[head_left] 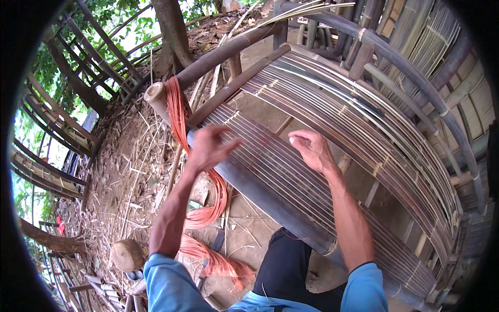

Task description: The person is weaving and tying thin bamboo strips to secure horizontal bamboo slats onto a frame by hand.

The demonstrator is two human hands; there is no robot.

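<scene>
In front of me lies a slatted bamboo bench seat [291, 171] of thin, dark strips laid side by side. My left hand [210, 148] hovers over its left end, near the thick front pole [260, 195]; it is blurred, with thumb and fingers apart. Above the middle of the strips is my right hand [313, 150], fingers curled and thumb tip pressed near the forefinger. What it pinches is too small to make out. A thin red thread [255, 153] shows faintly over the slats between my hands. Beside my left wrist, a bundle of orange-red fibre [178, 106] hangs over the bamboo post.
More orange fibre [215, 262] lies on the ground by my legs. A curved bamboo backrest rail [405, 52] bounds the far right. A cut log [127, 255] stands at lower left, and a tree trunk [173, 36] rises beyond the litter-strewn soil. Bamboo fencing [57, 140] lines the left.
</scene>
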